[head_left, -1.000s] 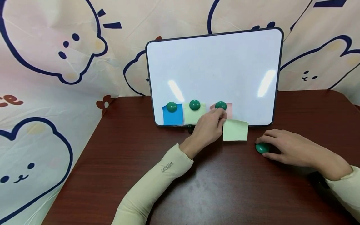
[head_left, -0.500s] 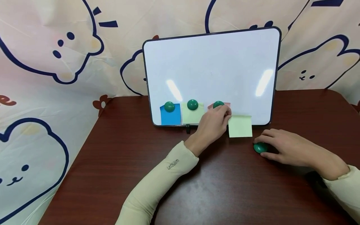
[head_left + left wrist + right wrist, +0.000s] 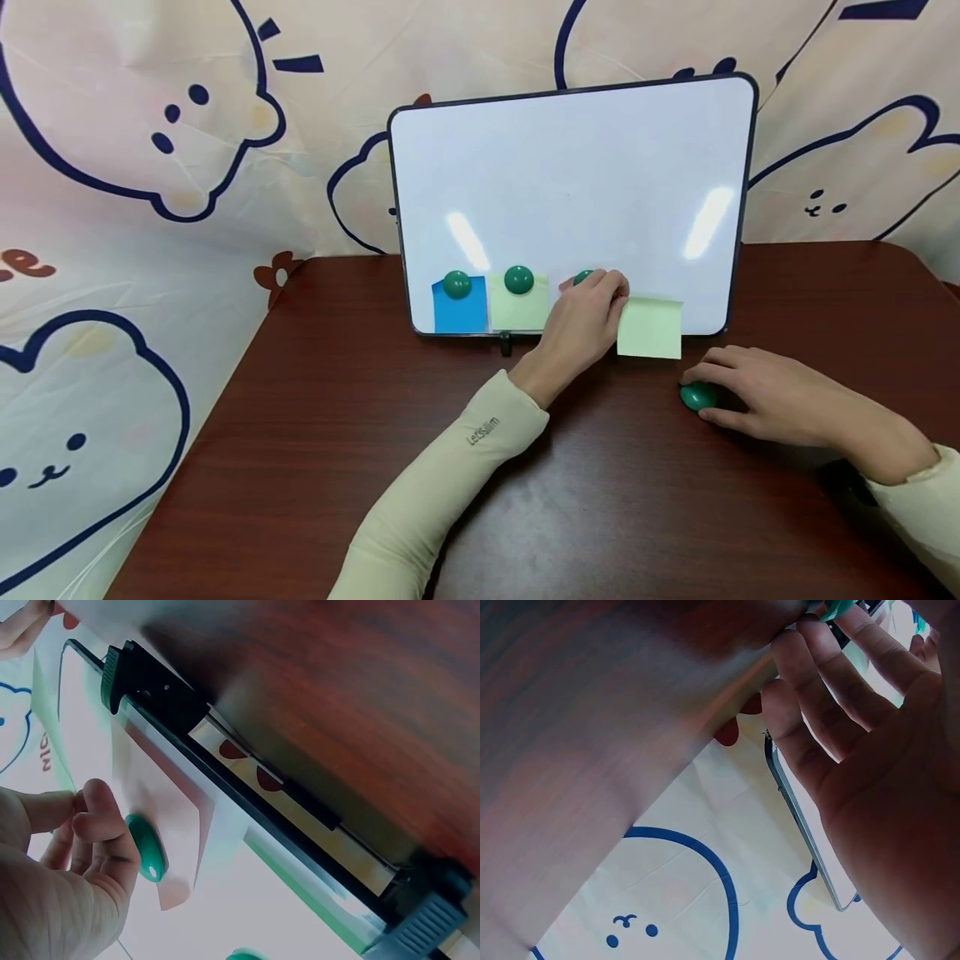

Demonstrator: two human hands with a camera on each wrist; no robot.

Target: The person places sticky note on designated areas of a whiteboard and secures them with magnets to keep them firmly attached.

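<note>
My left hand [image 3: 587, 321] pinches a pale green sticky note [image 3: 649, 328] by its upper left corner, in front of the whiteboard's [image 3: 570, 183] lower edge. In the left wrist view, thumb and forefinger meet at the note's edge, close to a pink sticky note [image 3: 161, 799] under a green round magnet [image 3: 147, 847]. The hand hides most of that pink note from the head view. On the table, my right hand [image 3: 780, 396] holds another green magnet [image 3: 697, 396] between thumb and fingers; the right wrist view catches only a bit of this magnet [image 3: 838, 607].
A blue sticky note [image 3: 460, 312] and a second pale green one [image 3: 519, 310] are on the board's lower left, each under a green magnet. Black clips [image 3: 154, 686] run below the board's frame. A patterned cloth [image 3: 330, 167] hangs behind the brown table [image 3: 315, 433].
My left hand has moved right and slightly up with the pale green note, from below the pink note to its right, covering more of it. The right hand stays around its magnet.
</note>
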